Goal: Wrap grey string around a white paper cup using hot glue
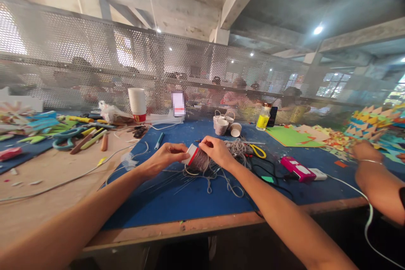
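Note:
A paper cup (pixel 190 155) with a white and red end lies tilted on its side in front of me, the rest of it wound with greyish-brown yarn (pixel 199 162). My left hand (pixel 166 158) pinches the white end of the cup between thumb and fingers. On the other side, my right hand (pixel 217 149) is closed, its fingertips pinched together at the wound part beside the red band; whether they hold a strand is hidden. Loose grey yarn (pixel 236 148) lies tangled behind my right hand, and loops trail over the blue mat (pixel 148 209) below the cup.
Several yarn-covered cups (pixel 220 125) stand behind, near a yellow glue bottle (pixel 263 117). Yellow-handled scissors (pixel 257 151) and a magenta box (pixel 297 168) sit to the right. At left are stacked paper cups (pixel 137 103) and blue-grey scissors (pixel 65 138). A co-worker's hand (pixel 367 152) is far right.

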A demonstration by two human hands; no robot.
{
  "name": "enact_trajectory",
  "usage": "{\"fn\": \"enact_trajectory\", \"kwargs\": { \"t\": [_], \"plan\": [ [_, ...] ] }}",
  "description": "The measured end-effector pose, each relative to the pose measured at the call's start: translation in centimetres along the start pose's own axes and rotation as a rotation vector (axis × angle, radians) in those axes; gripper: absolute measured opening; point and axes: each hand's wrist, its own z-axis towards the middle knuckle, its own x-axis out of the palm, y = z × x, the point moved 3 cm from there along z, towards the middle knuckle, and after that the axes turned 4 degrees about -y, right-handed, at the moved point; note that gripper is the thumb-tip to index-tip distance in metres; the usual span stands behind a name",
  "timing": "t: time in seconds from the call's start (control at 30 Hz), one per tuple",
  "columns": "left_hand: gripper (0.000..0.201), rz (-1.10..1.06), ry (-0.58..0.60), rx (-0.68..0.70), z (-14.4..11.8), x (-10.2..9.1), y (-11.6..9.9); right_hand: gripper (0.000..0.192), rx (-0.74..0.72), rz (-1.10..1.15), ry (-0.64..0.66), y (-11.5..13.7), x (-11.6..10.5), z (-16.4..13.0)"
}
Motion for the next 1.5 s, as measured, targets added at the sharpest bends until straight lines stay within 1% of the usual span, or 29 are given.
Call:
{"fn": "enact_trajectory", "kwargs": {
  "t": [0.57,0.87,0.97,1.1,1.17,1.33,1.4,1.5],
  "plan": [
    [0.022,-0.001,0.006,-0.003,0.0,0.0,0.0,0.018,-0.002,0.040,0.026,-0.2,0.1,0.0],
    [0.025,0.026,-0.014,0.012,0.1,-0.1,0.0,0.022,0.003,0.064,0.028,-1.0,0.4,0.2],
    [0.027,0.034,-0.022,0.031,0.1,-0.3,0.1,0.028,-0.008,0.075,0.022,-1.3,0.3,0.4],
    [0.030,0.030,-0.083,0.035,0.4,-0.9,0.4,0.043,-0.045,0.111,-0.033,-1.4,-0.1,0.5],
    [0.031,0.025,-0.125,0.024,0.5,-1.3,0.8,0.050,-0.039,0.139,-0.025,-1.3,-0.3,0.4],
    [0.032,-0.091,-0.228,-0.029,0.8,-1.9,1.6,0.047,0.052,0.198,0.077,-0.7,0.1,-0.1],
    [0.033,-0.147,-0.241,-0.045,0.8,-2.0,1.7,0.048,0.057,0.202,0.082,-0.5,0.3,-0.2],
    [0.034,-0.239,-0.263,-0.052,0.9,-2.1,1.8,0.047,0.007,0.193,0.053,-0.3,0.5,-0.3]
  ]
}}
